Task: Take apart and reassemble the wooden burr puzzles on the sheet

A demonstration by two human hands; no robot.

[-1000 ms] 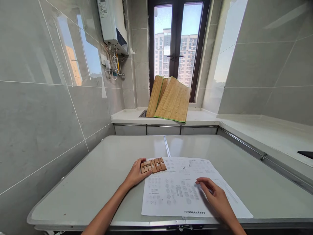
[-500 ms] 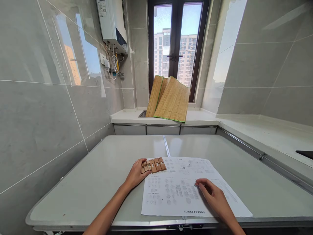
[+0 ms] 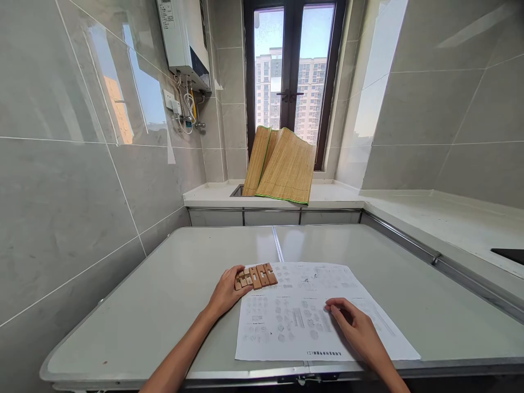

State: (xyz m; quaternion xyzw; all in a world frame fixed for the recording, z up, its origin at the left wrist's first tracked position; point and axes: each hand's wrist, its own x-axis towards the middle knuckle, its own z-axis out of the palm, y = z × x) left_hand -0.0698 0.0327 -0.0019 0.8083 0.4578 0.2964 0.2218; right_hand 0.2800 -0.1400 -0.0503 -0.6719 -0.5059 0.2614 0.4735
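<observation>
My left hand (image 3: 226,287) lies around the left end of a row of notched wooden puzzle pieces (image 3: 262,276), fingers along the far side and thumb along the near side. The pieces are flat and brown with cut-out slots, set side by side; the hand partly hides the leftmost ones. They overlap the upper left corner of a large white printed sheet (image 3: 286,341) with small line diagrams. Over the right half of the sheet, my right hand (image 3: 357,326) is loosely curled, thumb and fingertips drawn together, with nothing visible in them.
The sheet lies on a pale folding table (image 3: 135,322) with a centre seam and a metal latch (image 3: 305,378) at the front edge. Behind it, a bamboo mat (image 3: 286,166) leans on the white counter (image 3: 331,191) below the window. Tiled walls flank both sides.
The camera view shifts slightly. Both hands, the wooden pieces and the sheet otherwise keep their places.
</observation>
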